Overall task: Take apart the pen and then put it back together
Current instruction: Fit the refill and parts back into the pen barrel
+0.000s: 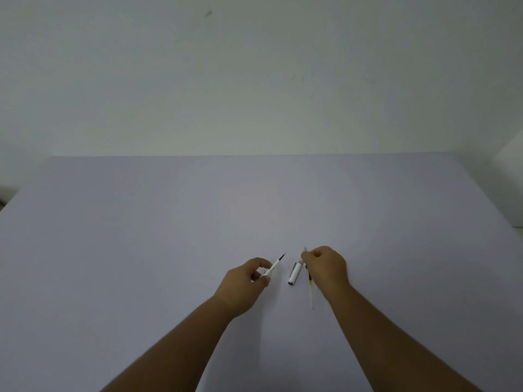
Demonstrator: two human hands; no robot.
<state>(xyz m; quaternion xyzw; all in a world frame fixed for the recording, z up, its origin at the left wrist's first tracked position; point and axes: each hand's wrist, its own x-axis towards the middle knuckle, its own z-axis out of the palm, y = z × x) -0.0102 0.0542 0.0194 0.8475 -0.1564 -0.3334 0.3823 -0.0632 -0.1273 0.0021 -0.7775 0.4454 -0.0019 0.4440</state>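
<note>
My left hand grips a white pen barrel near its lower end, and the barrel's dark tip points up and to the right. My right hand pinches a thin clear refill. The refill's upper end pokes out above my fingers, and its long pale tube hangs down below the hand. Between the two hands, the white pen cap lies on the table with its dark open end facing me. The cap touches neither hand.
The pale lilac table stretches far to the back and to both sides. A plain white wall rises behind it. A white object stands at the right edge of the view.
</note>
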